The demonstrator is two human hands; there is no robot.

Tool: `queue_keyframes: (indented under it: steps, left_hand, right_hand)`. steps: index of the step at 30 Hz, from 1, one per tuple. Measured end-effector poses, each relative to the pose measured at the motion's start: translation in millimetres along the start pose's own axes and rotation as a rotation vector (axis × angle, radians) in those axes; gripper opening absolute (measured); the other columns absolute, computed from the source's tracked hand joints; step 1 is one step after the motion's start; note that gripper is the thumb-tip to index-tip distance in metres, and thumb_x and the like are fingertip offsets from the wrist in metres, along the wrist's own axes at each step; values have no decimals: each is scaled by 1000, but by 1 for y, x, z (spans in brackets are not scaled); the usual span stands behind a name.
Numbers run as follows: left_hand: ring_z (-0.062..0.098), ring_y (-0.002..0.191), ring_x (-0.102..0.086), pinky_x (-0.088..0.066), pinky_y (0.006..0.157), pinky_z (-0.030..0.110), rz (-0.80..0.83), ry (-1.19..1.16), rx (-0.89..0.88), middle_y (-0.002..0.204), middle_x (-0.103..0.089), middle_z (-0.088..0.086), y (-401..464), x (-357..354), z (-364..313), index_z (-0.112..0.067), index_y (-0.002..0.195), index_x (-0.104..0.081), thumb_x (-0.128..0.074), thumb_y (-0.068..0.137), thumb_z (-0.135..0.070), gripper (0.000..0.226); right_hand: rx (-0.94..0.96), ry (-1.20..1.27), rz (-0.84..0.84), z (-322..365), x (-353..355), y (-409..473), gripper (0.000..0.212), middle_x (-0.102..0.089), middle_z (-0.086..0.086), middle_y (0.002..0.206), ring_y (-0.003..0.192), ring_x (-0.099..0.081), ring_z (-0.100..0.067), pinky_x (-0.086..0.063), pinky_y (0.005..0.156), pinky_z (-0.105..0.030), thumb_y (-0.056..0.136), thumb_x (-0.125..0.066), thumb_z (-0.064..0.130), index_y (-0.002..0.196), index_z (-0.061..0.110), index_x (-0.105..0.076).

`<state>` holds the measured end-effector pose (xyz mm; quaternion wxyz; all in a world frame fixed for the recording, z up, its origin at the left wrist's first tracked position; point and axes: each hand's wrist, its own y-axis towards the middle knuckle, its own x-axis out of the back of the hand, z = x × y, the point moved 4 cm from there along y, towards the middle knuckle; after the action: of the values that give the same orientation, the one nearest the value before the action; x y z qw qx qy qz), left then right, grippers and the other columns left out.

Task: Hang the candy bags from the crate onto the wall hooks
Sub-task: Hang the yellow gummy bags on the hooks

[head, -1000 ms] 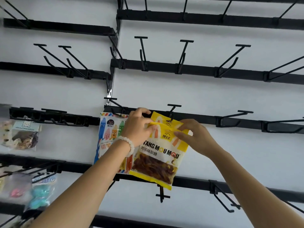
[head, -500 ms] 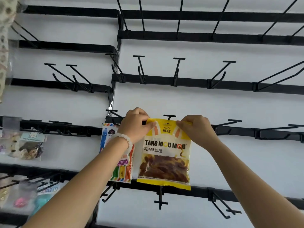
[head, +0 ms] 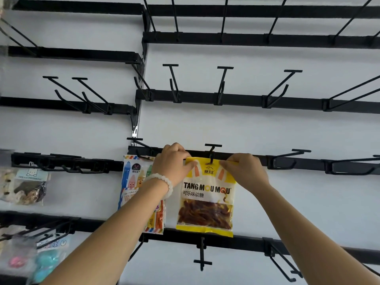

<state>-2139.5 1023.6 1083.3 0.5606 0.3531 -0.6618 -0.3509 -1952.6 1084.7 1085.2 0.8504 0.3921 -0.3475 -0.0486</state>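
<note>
Left hand (head: pixel 171 161) and right hand (head: pixel 244 169) pinch the yellow candy bag's (head: pixel 206 200) top corners, its top edge at the wall hook (head: pixel 212 154).

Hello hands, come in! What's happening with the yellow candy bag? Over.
Left hand and right hand pinch yellow bag top corners. Bag's hole at the hook. Pencil-print bag hangs beside, left. Nothing blocking.

The candy bag (head: pixel 206 194) is yellow at top and bottom with a white middle, orange ear shapes, black lettering and dark reddish-brown sweets showing through. The pencil-print bag (head: pixel 135 182) beside it is white with blue, pink, orange and green cartoon pencils and a striped red-and-blue border. The hooks (head: pixel 212 153) and rails (head: pixel 236 98) are black against a pale grey-white wall (head: pixel 226 128). The bead bracelet (head: pixel 164 183) is milky white.
</note>
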Motion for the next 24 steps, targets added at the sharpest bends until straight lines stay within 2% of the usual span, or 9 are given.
queue_keyframes:
  steps: [6,9,11,13,16,19,22,24]
  left_hand:
    - [16,107,-45,-39,86,31,-43,61,-11,108,-54,-5,4,-4,0,-24,104,-66,-59,83,-48,33]
    - [18,109,-45,-41,86,33,-48,97,-6,112,-53,-3,5,-4,-6,-24,110,-61,-58,84,-47,35]
    - [19,111,-45,-41,86,34,-72,100,0,115,-52,-1,1,-3,-11,-23,114,-57,-58,85,-44,35]
    - [20,108,-46,-40,83,35,-103,134,-41,113,-52,-1,-10,1,-20,-22,113,-58,-56,87,-42,33]
    - [24,93,-53,-41,71,35,-159,185,-157,100,-59,2,-36,11,-31,-18,101,-63,-53,89,-38,26]
    - [26,80,-57,-43,61,34,-174,194,-248,87,-63,4,-69,21,-35,-15,91,-65,-48,90,-35,26]
    - [24,75,-55,-42,59,32,-120,206,-289,84,-62,3,-106,22,-38,-14,90,-64,-37,89,-38,35]
    - [24,75,-54,-39,60,31,-75,230,-303,84,-61,3,-133,18,-41,-15,91,-63,-38,89,-37,34]
  right_hand:
    - [-11,-113,-81,2,3,3,21,-59,9,75,73,-56,-15,-37,52,-22,84,-58,48,83,28,-63]
    - [17,-174,-138,5,1,1,25,-62,4,96,80,-56,-17,-37,56,-24,84,-60,46,95,24,-63]
    - [73,-206,-188,10,-2,-7,33,-54,2,114,96,-54,-20,-38,63,-26,84,-61,43,109,21,-59]
    - [138,-253,-236,15,-4,-21,37,-49,0,121,109,-49,-22,-40,71,-29,86,-61,39,116,19,-56]
    - [263,-275,-292,20,-3,-50,29,-54,-3,115,106,-50,-25,-39,75,-31,88,-57,34,110,15,-60]
    - [360,-296,-310,21,-6,-81,25,-62,-6,99,93,-58,-29,-44,70,-35,88,-55,33,98,12,-65]
    - [392,-346,-327,16,-10,-116,31,-64,-5,86,77,-61,-29,-46,59,-32,86,-46,36,87,12,-67]
    - [353,-353,-281,8,-14,-141,32,-64,-5,84,75,-60,-28,-45,56,-31,86,-44,36,86,12,-66]
